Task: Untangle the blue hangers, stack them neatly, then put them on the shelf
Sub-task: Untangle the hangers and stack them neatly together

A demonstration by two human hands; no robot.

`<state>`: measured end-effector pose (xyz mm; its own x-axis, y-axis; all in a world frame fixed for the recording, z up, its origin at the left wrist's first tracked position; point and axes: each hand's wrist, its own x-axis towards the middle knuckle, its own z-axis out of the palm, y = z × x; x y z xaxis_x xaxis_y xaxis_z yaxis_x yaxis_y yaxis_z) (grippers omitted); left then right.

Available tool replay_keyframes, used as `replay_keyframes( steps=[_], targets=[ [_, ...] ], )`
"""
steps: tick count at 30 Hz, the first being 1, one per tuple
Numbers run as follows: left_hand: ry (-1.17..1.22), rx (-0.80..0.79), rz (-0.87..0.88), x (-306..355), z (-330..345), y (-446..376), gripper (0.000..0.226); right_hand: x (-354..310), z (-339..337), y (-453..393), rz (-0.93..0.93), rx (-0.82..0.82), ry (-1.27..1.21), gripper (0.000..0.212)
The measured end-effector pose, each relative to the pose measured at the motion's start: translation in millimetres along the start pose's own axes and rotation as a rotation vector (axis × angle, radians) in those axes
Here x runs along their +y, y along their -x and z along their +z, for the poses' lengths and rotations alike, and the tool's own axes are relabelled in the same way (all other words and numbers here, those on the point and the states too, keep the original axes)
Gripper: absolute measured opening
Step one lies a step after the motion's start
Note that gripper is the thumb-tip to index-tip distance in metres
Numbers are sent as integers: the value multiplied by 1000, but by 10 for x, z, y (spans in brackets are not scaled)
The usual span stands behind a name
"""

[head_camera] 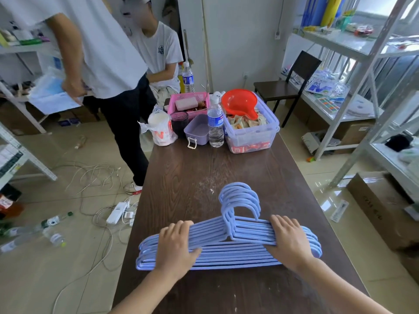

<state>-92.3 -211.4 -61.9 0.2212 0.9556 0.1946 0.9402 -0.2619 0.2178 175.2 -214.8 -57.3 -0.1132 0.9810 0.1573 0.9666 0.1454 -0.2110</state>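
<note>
Several blue hangers [229, 250] lie in one aligned stack on the dark wooden table [188, 177], hooks pointing away from me. My left hand [175, 247] wraps the stack's left shoulder, fingers over the top and thumb at the front. On the right shoulder my right hand [289, 240] grips the same stack. The hanger ends stick out past both hands. A metal shelf unit [353, 45] stands to the right of the table.
At the table's far end stand a clear bin with a red scoop [240, 102], two water bottles [215, 125], a purple box [197, 131], a pink basket [189, 103] and a bagged roll [159, 125]. Two people stand at left. Cables [97, 175] and bottles litter the floor; a chair [288, 85] and cardboard box [381, 207] sit right.
</note>
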Motion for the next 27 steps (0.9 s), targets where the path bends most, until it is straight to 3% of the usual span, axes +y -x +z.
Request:
replay_keyframes(
  steps=[3,7,10,14,18,21,27],
  targets=[
    [27,38,80,438,44,-108,57,-423,-27,-91,-143,55,-6,57],
    [60,102,66,766,112,-197,34,-766,-5,-162,-214,91,-67,48],
    [27,106,54,767,106,-174,40,-775,-18,-141,-228,94,-49,46],
    [59,95,82,759,106,-127,43,-822,-90,-75,-215,86,-142,49],
    [145,16,80,710,37,-140,27,-895,-132,-122,-196,51,-455,45],
    [193,-79,64,661,50,-204,17,-928,-111,-137,-106,-100,-604,35],
    [148,-31,53,727,45,-193,24,-957,-122,-156,-71,-133,-696,31]
  ],
)
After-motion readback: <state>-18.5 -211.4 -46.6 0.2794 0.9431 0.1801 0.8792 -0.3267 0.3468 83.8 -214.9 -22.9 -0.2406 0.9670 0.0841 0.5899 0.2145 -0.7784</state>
